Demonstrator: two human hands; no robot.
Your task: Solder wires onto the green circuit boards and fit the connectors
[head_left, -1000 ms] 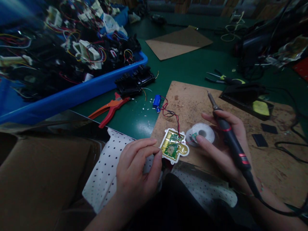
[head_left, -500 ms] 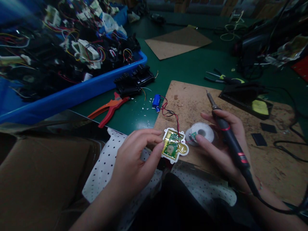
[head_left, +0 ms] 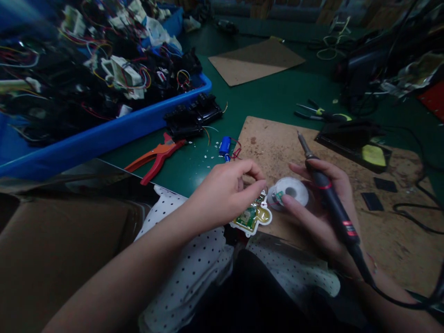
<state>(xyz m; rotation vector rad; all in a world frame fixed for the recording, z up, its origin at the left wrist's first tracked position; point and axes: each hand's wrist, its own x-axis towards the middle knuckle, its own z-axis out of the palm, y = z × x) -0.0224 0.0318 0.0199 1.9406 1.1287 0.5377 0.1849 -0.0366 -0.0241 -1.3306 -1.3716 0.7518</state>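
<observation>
My left hand (head_left: 231,192) reaches over the upper part of a white-edged case with a green circuit board (head_left: 247,218), thumb and forefinger pinched near its top right edge; what they grip is too small to name. My right hand (head_left: 329,203) holds a black soldering iron (head_left: 333,199), its tip pointing up and left. The right thumb presses a tiny green board (head_left: 279,196) beside a white solder spool (head_left: 299,188). A blue cylinder (head_left: 225,145) with red wires lies beyond my left hand.
A blue bin (head_left: 138,118) full of wired black parts stands at left. Orange-red cutters (head_left: 161,157) lie before it. On the right are pliers (head_left: 322,112), an iron stand with yellow sponge (head_left: 373,155) and black squares on the brown board (head_left: 270,138).
My left hand has moved right and slightly up, from the case's left edge to over its top, covering the wires there. My right hand has hardly moved.
</observation>
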